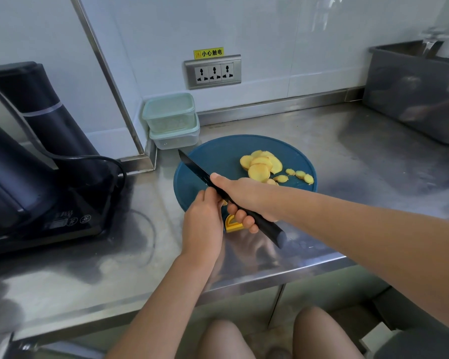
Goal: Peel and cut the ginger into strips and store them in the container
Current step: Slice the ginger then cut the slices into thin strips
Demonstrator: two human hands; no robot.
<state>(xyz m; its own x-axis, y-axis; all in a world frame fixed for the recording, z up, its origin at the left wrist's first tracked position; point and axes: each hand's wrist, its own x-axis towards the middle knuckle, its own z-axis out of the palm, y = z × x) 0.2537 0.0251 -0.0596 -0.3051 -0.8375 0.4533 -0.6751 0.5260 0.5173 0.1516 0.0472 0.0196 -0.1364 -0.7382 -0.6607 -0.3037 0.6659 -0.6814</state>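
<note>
A round dark-blue cutting board (218,156) lies on the steel counter. Peeled yellow ginger slices (259,165) are piled at its right side, with a few small pieces (300,174) beside them. My right hand (246,200) grips the handle of a black knife (195,168), whose blade points up-left over the board. My left hand (204,224) is curled at the board's near edge, pressed against the blade; a small bit of ginger shows between the two hands. Two stacked pale-green lidded containers (170,120) stand behind the board by the wall.
A yellow peeler (232,224) lies at the board's near edge, partly under my hands. A black kettle station (36,164) with a cable fills the left counter. A grey bin (412,94) stands at the back right. A wall socket (213,72) sits above the counter.
</note>
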